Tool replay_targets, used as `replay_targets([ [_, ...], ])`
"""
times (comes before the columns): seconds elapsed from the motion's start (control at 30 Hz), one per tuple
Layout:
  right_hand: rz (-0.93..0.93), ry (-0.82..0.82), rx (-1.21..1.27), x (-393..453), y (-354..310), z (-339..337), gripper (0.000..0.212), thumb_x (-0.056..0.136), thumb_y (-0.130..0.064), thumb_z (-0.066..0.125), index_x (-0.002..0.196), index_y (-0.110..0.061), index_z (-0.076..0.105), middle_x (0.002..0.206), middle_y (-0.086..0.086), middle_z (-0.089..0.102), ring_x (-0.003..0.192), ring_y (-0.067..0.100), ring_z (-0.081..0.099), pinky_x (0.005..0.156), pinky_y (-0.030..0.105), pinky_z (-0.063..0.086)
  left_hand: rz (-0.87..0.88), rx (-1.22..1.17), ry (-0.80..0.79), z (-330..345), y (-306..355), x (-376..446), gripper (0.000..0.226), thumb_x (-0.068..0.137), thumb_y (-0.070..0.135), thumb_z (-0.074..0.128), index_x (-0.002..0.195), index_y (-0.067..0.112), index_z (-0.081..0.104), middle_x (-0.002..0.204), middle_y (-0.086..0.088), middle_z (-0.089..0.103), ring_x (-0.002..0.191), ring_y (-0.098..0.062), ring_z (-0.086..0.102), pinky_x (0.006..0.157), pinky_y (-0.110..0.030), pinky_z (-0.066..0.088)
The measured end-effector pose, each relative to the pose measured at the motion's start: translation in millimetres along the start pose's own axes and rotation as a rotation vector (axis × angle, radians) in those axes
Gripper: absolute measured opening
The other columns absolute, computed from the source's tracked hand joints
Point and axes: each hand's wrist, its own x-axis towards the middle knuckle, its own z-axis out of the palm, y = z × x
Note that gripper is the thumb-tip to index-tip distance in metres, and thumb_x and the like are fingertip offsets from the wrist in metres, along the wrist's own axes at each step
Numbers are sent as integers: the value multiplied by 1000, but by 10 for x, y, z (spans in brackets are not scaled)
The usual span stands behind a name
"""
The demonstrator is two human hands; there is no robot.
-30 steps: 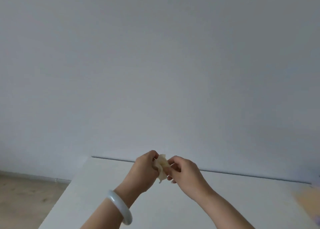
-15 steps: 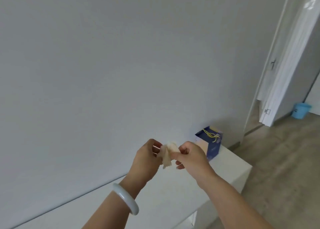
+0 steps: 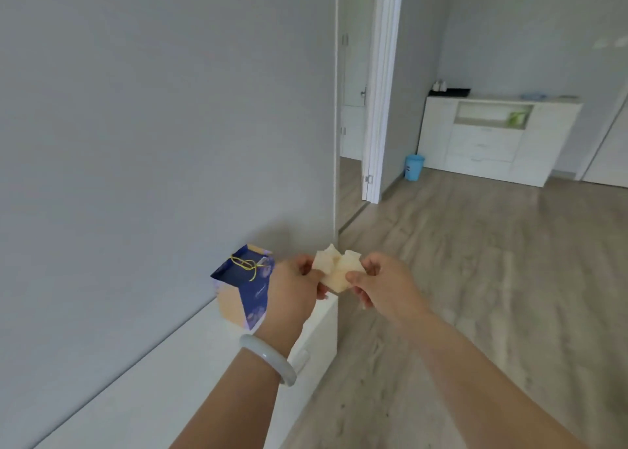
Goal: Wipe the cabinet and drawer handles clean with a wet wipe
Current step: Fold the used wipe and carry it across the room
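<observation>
A small, crumpled, off-white wet wipe [image 3: 334, 271] is held in the air in front of me, above the end of a low white cabinet [image 3: 190, 377]. My left hand [image 3: 295, 292], with a pale bangle on the wrist, pinches its left side. My right hand [image 3: 384, 285] pinches its right side. A white handle [image 3: 300, 360] shows on the low cabinet's front, just below my left wrist. Across the room stands a white sideboard [image 3: 496, 139] with several drawers and small handles.
A dark blue gift bag [image 3: 244, 285] with a yellow cord stands on the low cabinet against the grey wall. A white door frame [image 3: 380, 91] and a blue bin [image 3: 414, 167] lie beyond. Wooden floor [image 3: 475, 278] stretches to the right.
My view has swung right, from the bare wall to the cabinet's end, the doorway and the far sideboard. Both hands keep hold of the wipe, now spread a little wider.
</observation>
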Motion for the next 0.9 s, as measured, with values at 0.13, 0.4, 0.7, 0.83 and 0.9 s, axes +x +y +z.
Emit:
replay_targets([
  [0.13,58,86,-22,551,399,-438,19,81,-17,73,76,-10,56,63,6,64,51,19,56,56,37,49,25,-18,-71,710,-12,530,21,92,4,52,79,14,66,65,-4,68,54,-15,63,61,-39,56],
  [0.4,167,127,130,2303,831,-973,25,79,-12,76,71,-9,52,63,6,58,54,15,55,55,31,50,-223,-461,-193,1853,-90,2205,19,96,6,51,83,4,64,83,-11,72,76,-23,69,69,-35,58],
  [0.7,280,252,372,4298,1013,-1860,12,83,-5,70,80,-3,58,81,16,66,69,20,65,64,32,57,-427,-660,-329,3284,227,4214,24,97,17,53,111,-2,61,105,-20,69,96,-34,67,74,-41,57],
  [0.83,265,393,308,5104,1278,-2427,12,83,-2,68,90,-6,60,73,9,65,56,13,60,55,26,53,-449,-704,-500,4064,430,4918,25,94,1,46,116,3,56,106,-21,67,91,-33,65,80,-46,55],
  [0.9,245,414,251,5562,1433,-2736,11,84,-2,67,92,-9,63,69,5,65,51,9,58,51,22,50,-446,-685,-559,4520,493,5308,36,88,-9,45,121,3,53,113,-23,64,94,-34,64,84,-47,54],
])
